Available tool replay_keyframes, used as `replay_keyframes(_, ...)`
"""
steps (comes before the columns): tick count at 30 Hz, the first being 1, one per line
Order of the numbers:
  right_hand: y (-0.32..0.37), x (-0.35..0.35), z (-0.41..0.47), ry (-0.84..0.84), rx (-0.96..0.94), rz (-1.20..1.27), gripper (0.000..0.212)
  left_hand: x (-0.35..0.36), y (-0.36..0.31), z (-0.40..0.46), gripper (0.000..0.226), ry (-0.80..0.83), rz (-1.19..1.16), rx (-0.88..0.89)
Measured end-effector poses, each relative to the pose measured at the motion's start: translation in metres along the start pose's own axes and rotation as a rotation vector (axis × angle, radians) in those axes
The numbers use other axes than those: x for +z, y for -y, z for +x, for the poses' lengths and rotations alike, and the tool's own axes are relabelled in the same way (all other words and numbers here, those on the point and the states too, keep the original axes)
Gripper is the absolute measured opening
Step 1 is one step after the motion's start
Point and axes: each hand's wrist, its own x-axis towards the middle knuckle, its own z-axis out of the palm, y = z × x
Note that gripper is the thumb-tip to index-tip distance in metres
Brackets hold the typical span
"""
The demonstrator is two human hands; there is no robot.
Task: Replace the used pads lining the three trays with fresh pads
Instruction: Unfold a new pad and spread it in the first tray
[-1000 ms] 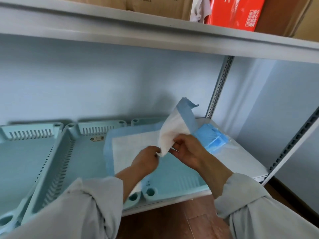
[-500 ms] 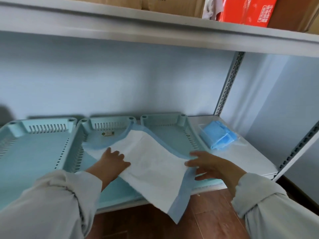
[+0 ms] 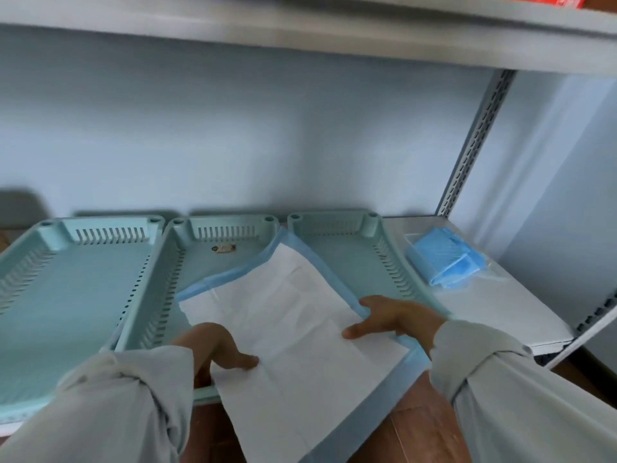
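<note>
Three empty teal trays stand side by side on the shelf: the left tray (image 3: 83, 279), the middle tray (image 3: 230, 228) and the right tray (image 3: 354, 259). A white pad with a blue border (image 3: 293, 329) lies unfolded and askew across the middle and right trays. Its near corner hangs over the shelf's front edge. My left hand (image 3: 217, 345) presses its fingertips on the pad near the left edge. My right hand (image 3: 394, 315) rests on the pad's right edge with its fingers spread. A clear bag of folded blue pads (image 3: 444, 262) lies to the right of the trays.
The white shelf board (image 3: 494, 312) has bare room in front of the bag. A perforated metal upright (image 3: 474, 142) stands at the back right, and another shelf (image 3: 300, 31) runs overhead. Brown wooden floor (image 3: 417, 429) shows below the shelf's front edge.
The pad, held up and half folded a second ago, now lies spread across the trays. Both hands have slid along it toward me, and the pad has turned slightly.
</note>
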Motion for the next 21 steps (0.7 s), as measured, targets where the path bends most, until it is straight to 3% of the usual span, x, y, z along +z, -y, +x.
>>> replay_keyframes(3,-0.009,0.006,0.010,-0.009,0.000,-0.080,0.099,0.006,0.011,0.022,0.081,-0.028,-0.351,0.078)
replay_keyframes(5,-0.017,0.011,0.020,-0.051,0.069,0.021,0.098,0.009,0.011,0.026,0.087,-0.139,-0.657,0.159)
replay_keyframes(6,-0.017,0.011,0.024,-0.080,0.105,0.097,0.088,0.008,0.010,0.028,0.090,-0.240,-0.765,0.203)
replay_keyframes(8,-0.017,0.009,0.033,-0.139,0.090,0.178,0.046,0.002,0.011,0.034,0.082,-0.431,-0.886,0.274)
replay_keyframes(9,-0.014,0.008,0.036,-0.156,0.060,0.163,0.038,-0.001,0.013,0.037,0.075,-0.447,-0.958,0.301)
replay_keyframes(11,-0.008,0.007,0.038,-0.208,0.010,0.082,0.039,-0.003,0.015,0.041,0.065,-0.234,-1.108,0.326)
replay_keyframes(13,-0.006,0.007,0.044,-0.304,-0.015,0.069,0.041,0.001,0.011,0.038,0.059,-0.107,-0.967,0.305)
replay_keyframes(14,-0.006,0.005,0.047,-0.374,-0.034,0.100,0.039,0.001,0.006,0.037,0.056,-0.162,-0.869,0.290)
replay_keyframes(18,-0.007,-0.023,0.046,-0.711,-0.038,0.261,0.018,-0.023,-0.023,0.035,0.053,-0.778,-0.663,0.303)
replay_keyframes(21,-0.024,-0.049,0.049,-0.866,0.057,0.339,0.020,-0.050,-0.059,0.033,0.054,-0.982,-0.558,0.427)
